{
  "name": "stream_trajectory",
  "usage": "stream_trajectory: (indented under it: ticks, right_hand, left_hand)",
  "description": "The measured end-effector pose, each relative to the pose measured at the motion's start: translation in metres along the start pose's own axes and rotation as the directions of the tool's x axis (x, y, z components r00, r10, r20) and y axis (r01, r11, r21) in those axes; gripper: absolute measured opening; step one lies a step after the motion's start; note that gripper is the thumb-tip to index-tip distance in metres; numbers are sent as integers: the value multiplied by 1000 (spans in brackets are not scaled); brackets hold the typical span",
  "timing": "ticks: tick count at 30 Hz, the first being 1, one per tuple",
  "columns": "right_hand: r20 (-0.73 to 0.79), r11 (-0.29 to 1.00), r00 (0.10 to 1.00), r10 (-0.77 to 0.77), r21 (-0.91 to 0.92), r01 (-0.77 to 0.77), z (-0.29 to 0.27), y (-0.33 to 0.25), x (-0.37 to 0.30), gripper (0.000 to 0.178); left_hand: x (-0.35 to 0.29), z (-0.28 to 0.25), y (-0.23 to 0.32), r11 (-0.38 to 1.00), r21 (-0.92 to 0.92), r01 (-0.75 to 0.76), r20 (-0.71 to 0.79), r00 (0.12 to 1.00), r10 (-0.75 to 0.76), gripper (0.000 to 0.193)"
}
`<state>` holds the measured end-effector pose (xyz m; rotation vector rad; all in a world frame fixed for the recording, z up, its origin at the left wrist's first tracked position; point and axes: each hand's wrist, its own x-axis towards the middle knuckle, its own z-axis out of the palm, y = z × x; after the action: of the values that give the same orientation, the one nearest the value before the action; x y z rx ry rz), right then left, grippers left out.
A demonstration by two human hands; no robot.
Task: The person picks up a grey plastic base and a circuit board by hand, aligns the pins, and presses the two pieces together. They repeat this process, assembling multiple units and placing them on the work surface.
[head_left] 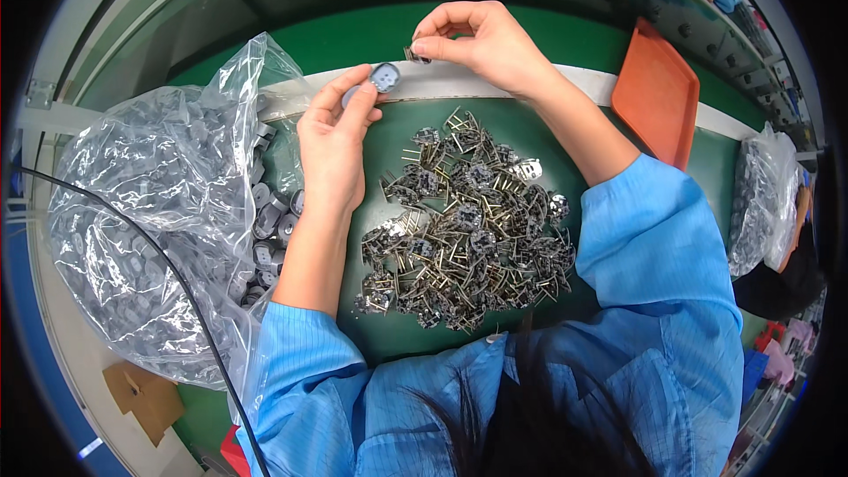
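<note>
- Left hand (336, 128): raised at the front edge of the table, thumb and fingers pinched on a small gray cap (385, 78); the cap's hollow side, with a few small marks or holes, faces up toward the camera. A further bit of gray shows between the fingers; cannot tell whether it is a second cap.
- Right hand (481, 44): just beside and slightly farther from the body, thumb and forefinger closed in a narrow grip on a small dark metal part (415, 56); other fingers curled. Details of this part too small to read.
- Cap and metal part: near each other, apart, both held above a white strip (442, 84) along the table's far side.
- Green table (548, 128): bears a large loose pile of metal parts (468, 221), dark bodies with brass-colored pins pointing in all directions; pile lies between the forearms, nearer the body than the hands.
- Left of pile: big clear plastic bag (159, 203), full of gray caps; its mouth lies open toward the pile, more caps (272, 225) visible there.
- Black cable (172, 269): runs in a curve across the bag.
- Right of right forearm: orange tray (655, 93), tilted, partly over the white strip.
- Far right: another clear bag (755, 199), contents grayish, not clear.
- Both arms: blue sleeves (654, 230).
- Lower left: piece of brown cardboard (146, 397).
</note>
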<state>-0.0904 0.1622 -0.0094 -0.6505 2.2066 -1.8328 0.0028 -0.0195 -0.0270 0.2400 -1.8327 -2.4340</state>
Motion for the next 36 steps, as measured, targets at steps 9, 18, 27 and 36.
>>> stream_trajectory:
  ticks: [9, 18, 27, 36]
  right_hand:
    - [183, 955, 962, -204, -177, 237, 11, -7, -10, 14]
    - [200, 862, 924, -325, -339, 377, 12, -14, -18, 11]
    - [192, 1000, 981, 9, -14, -6, 11, -12, -16, 20]
    - [151, 479, 653, -742, -561, 675, 36, -2, -25, 16]
  left_hand:
    - [-2, 4, 1, 999, 33, -6, 140, 990, 1, 29]
    - [0, -1, 2, 999, -11, 51, 170, 984, -48, 33]
    - [-1, 0, -2, 983, -180, 46, 135, 991, -22, 28]
    - [1, 2, -6, 859, -501, 108, 6, 993, -122, 21]
